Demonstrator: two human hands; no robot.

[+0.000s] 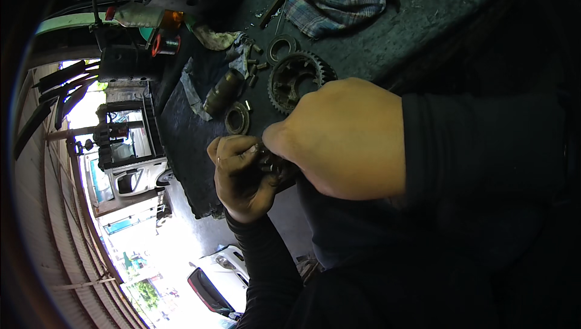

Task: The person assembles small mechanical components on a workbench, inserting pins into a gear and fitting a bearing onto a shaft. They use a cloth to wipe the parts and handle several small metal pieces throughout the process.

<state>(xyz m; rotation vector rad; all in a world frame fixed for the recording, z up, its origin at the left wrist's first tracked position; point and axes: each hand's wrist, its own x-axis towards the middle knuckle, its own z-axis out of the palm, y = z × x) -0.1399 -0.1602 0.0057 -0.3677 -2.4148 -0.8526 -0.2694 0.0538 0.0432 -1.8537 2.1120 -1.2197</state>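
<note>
My left hand [237, 175] is curled, grease-stained, its fingers and thumb wrapped round a small dark metal part [269, 164]. My right hand [345, 138] meets it there, back turned up and fingers bent in against the same spot; its fingertips, and whatever they pinch, are hidden. Just beyond the hands lies a toothed ring gear [275, 84] with a hollow middle. One bearing ring [244, 111] rests close to my left fingers, another bearing [272, 57] beside the gear. A dark stepped metal cylinder [223, 94] lies nearby, among several small metal pins [253, 80].
The dark workbench [417, 32] carries a plaid cloth [336, 2], a dirty rag [192, 90], a wire spool [166, 44] and a plastic bottle [136, 14] with orange ends. Past the bench edge, a white vehicle [221, 280] stands on the floor.
</note>
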